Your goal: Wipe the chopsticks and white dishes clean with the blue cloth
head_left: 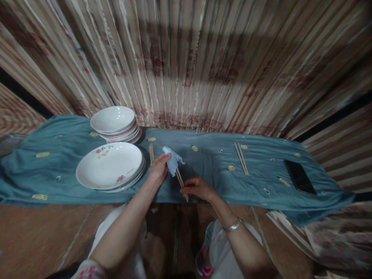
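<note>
My left hand is closed on a pale blue cloth, which wraps round the upper end of a pair of chopsticks. The lower end of that pair is pinched in the fingers of my right hand. The chopsticks slant above the table, close to its front edge. Just left of the cloth, more chopsticks lie on the tablecloth, partly hidden by my left hand. Another pair of chopsticks rests farther to the right.
A stack of white plates with flower prints stands at the left, and a stack of bowls sits behind it. A dark phone lies at the right end of the blue-green tablecloth. Pleated curtains hang along the back.
</note>
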`<state>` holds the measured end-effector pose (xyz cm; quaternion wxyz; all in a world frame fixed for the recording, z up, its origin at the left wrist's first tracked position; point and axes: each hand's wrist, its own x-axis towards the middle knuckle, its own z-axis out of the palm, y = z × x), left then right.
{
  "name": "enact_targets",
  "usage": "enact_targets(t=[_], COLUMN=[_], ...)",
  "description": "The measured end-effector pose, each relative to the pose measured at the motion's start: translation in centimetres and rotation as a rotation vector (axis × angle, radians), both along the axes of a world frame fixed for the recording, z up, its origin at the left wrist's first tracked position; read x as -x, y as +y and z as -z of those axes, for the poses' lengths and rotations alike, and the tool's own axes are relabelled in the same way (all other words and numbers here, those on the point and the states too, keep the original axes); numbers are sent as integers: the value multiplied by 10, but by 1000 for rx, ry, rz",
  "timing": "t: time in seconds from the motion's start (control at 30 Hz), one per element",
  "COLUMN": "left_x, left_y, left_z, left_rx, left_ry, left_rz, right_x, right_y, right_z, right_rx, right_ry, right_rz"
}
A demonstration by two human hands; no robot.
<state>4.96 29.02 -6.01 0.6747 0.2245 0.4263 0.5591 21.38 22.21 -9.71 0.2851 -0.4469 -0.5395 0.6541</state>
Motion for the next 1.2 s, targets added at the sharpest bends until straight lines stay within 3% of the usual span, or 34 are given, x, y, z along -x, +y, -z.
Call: enact_targets(t=[0.37, 0.8, 1.0, 1.2], left_x=[-2, -24, -21, -23], left_y=[-4, -26, -27, -35], left_z=[1, 23, 23, 25], left_rx=[1, 51, 47, 66], left_ry=[-27, 41, 42, 103], left_rz=[26, 147, 180, 332], right_x=[1, 1, -23, -52], right_y=[-2, 7, 12, 20], right_z=[-4, 5, -3, -10], right_rx=[-40, -28, -8, -64], right_ry=[-66, 30, 34, 44], right_rz=[-25, 177, 123, 431])
